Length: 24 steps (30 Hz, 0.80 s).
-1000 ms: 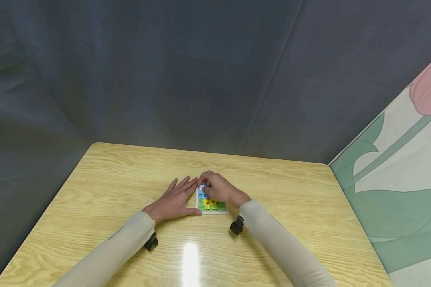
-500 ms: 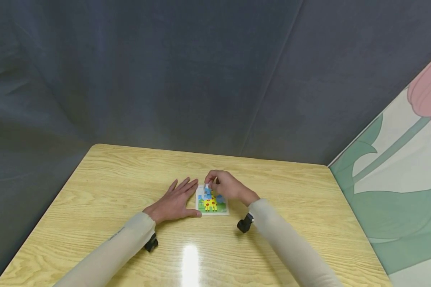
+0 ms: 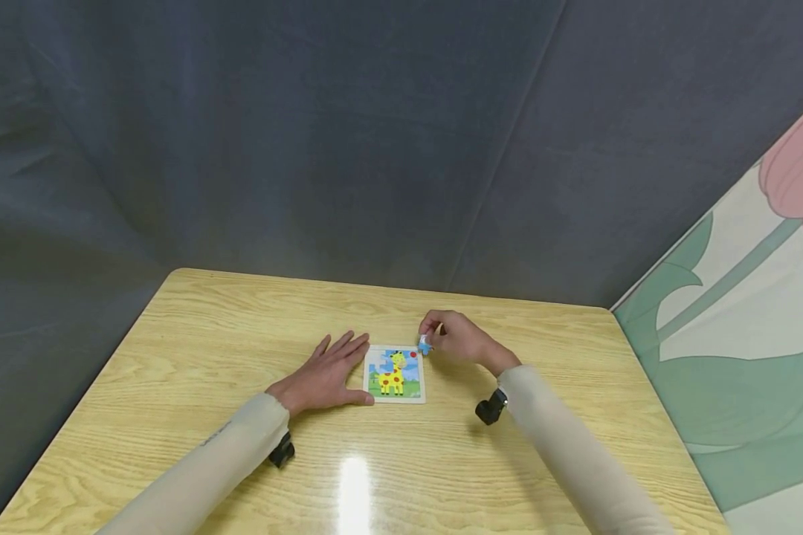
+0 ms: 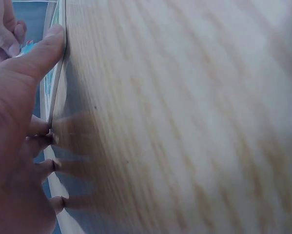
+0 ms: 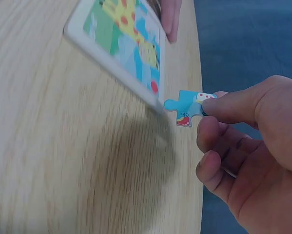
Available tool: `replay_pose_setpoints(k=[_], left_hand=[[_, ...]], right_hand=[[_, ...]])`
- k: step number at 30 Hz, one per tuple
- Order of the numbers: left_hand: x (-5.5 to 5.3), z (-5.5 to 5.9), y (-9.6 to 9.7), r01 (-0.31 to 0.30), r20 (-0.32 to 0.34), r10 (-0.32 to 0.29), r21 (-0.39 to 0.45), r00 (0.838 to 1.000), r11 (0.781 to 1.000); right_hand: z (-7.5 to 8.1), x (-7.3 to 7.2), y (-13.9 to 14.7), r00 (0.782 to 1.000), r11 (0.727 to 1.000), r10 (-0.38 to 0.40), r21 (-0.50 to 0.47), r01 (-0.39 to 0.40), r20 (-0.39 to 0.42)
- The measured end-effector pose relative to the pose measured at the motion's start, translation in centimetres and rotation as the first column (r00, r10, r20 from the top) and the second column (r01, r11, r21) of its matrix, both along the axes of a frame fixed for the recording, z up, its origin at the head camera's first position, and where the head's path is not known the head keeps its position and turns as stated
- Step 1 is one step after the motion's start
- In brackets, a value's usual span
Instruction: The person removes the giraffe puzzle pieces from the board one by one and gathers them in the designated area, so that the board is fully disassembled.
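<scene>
A giraffe jigsaw puzzle (image 3: 411,388) in a white-edged frame lies on the table. Its upper left shows a pale patch where the backing is bare. My left hand (image 3: 328,377) rests with fingers spread along the frame's left side, its thumb at the lower left corner. Just off the upper right corner, my right hand (image 3: 465,340) pinches a blue puzzle piece (image 5: 185,105) between thumb and forefinger. In the right wrist view that piece bears a red ladybird and a white-dotted shape, partly covered by the thumb. The other fingers curl loosely below.
The wood-grain table (image 3: 241,319) ends at a dark curtain (image 3: 348,148) behind. A cloth with a tulip print (image 3: 763,319) hangs along the right side. Light glares off the table front.
My right hand has moved right, from over the puzzle's upper left to beyond its upper right corner, carrying the puzzle piece. The left hand has stayed at the frame.
</scene>
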<state>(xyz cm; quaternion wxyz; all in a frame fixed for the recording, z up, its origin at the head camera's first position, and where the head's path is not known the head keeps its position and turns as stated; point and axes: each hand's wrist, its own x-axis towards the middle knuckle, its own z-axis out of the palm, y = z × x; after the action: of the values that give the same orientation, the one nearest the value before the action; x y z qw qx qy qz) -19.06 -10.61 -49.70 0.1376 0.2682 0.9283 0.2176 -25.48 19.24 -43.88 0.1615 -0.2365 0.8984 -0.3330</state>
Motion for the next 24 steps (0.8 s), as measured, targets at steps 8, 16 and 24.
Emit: replay_pose_setpoints(k=[8,16,24], left_hand=[[0.0,0.0,-0.1,0.005,0.007,-0.005,0.000,1.000,1.000],[0.0,0.1,-0.1,0.000,0.013,0.000,0.004,1.000,1.000],[0.0,0.3,0.0,0.005,0.014,-0.005,0.007,1.000,1.000]], right_hand=[[-0.5,-0.7,2.1,0.998,0.997,-0.042,0.060,0.040,0.039],[-1.6,-1.0,3.0,0.999,0.997,-0.039,0.074,0.037,0.023],[-2.3,-1.1,3.2,0.998,0.990,-0.067,0.124,0.066,0.000]])
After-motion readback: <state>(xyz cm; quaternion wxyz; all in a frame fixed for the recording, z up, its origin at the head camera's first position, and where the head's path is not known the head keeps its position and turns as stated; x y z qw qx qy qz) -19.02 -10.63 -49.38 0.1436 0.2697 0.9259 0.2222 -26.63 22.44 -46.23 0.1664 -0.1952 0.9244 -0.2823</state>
